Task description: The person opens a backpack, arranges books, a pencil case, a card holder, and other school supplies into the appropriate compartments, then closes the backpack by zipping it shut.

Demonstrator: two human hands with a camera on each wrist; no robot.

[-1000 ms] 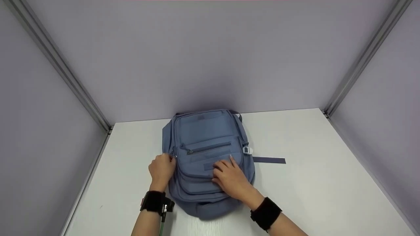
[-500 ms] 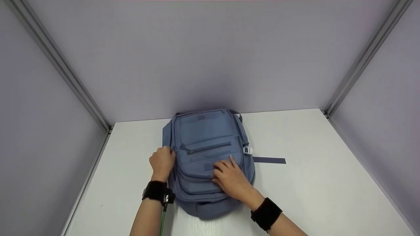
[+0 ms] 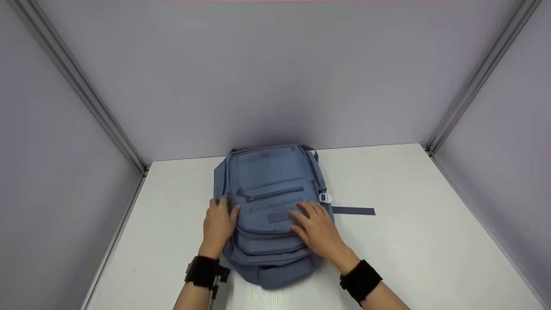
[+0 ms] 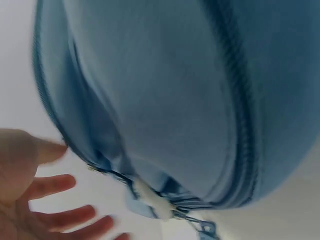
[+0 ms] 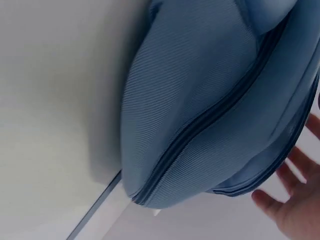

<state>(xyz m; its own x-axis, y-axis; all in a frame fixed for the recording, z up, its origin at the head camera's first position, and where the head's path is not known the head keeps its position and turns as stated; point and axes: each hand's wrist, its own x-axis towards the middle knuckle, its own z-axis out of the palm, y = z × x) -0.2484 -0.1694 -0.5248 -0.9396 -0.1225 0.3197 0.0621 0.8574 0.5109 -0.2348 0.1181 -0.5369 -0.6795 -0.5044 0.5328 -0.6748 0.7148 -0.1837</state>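
Observation:
A blue backpack (image 3: pixel 271 168) lies front side up, its far end near the back wall. My left hand (image 3: pixel 218 226) is at its left side, with fingers extended by the side zipper (image 3: pixel 230 199). In the left wrist view, the thumb of that hand is close to a zipper edge and the fingers are spread, gripping nothing. My right hand (image 3: pixel 319 230) hovers at or rests on the front pocket beside a rectangular patch (image 3: pixel 277 217); contact is hard to tell. Its fingers are loosely bent and spread, holding nothing. A short front zipper (image 3: pixel 275 194) runs above the patch.
Under the backpack is a white table (image 3: pixel 409 249), enclosed by grey panels (image 3: pixel 275 77). A dark strap (image 3: pixel 355 211) sticks out to the right. A white buckle-like piece (image 3: pixel 325 198) sits on the bag's right edge. Both wrists wear black bands (image 3: pixel 360 282).
My left hand first slid up along the bag's left side with curled fingers, then opened and came back slightly lower. My right hand lifted its fingers and shifted a little right.

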